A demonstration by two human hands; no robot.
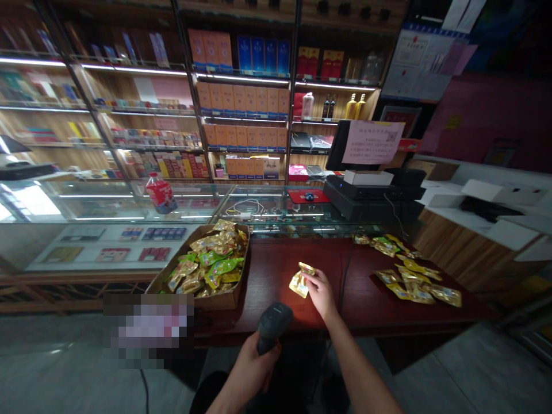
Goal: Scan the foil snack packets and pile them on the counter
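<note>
Gold foil packets (pixel 298 285), perhaps two, clamped in right grip (pixel 321 293); black plastic scanner (pixel 275 319) in left grip (pixel 253 362); others (pixel 416 282) lie right, many fill brown cardboard box (pixel 222 301).

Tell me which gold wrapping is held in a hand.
The gold wrapping pinched by the right hand; the other gold packets lie in the cardboard box or loose on the right of the table.

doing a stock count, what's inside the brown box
The box holds heaped packets, mostly gold, with green ones among them. The upper packets cover whatever lies underneath, and the box's bottom can't be seen.
</note>
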